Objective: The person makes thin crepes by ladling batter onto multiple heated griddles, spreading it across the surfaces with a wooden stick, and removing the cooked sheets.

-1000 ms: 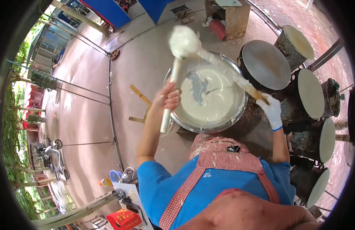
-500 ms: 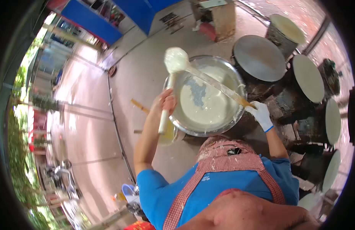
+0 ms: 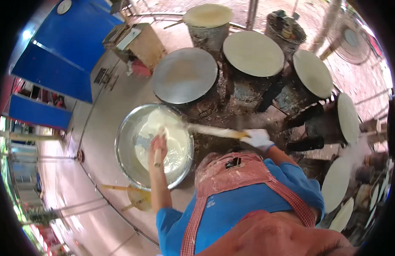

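My left hand (image 3: 158, 145) is bare and grips the handle of a batter-coated ladle (image 3: 159, 123), held over a large metal basin (image 3: 122, 160) of pale batter (image 3: 174, 145). My right hand (image 3: 258, 138) wears a white glove and grips a batter-covered wooden stick (image 3: 212, 131) whose far end reaches over the basin near the ladle. I wear a blue shirt and a red checked apron (image 3: 236, 170) spattered with batter.
Several round griddles on drum stoves curve around the right: a bare grey one (image 3: 184, 75) by the basin, others coated with pale batter (image 3: 253, 53), (image 3: 312, 73), (image 3: 348, 117). A wooden box (image 3: 139, 42) and blue wall (image 3: 52, 59) stand at the left back. A stool (image 3: 137, 198) sits below the basin.
My view has swung right toward the griddles. Both hands have lowered the ladle and stick from above the basin down over the batter.
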